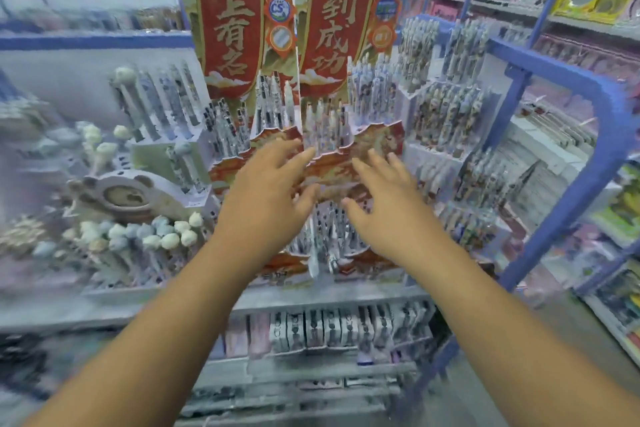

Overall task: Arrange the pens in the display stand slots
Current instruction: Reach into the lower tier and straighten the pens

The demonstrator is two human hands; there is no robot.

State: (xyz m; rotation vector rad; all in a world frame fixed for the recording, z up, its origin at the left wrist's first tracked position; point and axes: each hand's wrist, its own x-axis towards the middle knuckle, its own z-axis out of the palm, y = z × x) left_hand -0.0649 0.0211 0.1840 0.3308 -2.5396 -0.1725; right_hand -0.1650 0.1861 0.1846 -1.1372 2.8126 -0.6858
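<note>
Head view, heavy motion blur. I see both arms stretched toward the red display stand (332, 166) on the shelf (332, 298). Left hand (266, 191): fingers spread and nearly straight, holding nothing, in front of the stand's middle tier. Right hand (388, 204): fingers likewise extended, empty, just beside the left. Pens (325, 128) stand upright in the stand's tiered slots; whether either hand touches the stand I cannot tell. Red banners (287, 10) rise behind. Plush-topped pens (169, 236) sit to the left.
</note>
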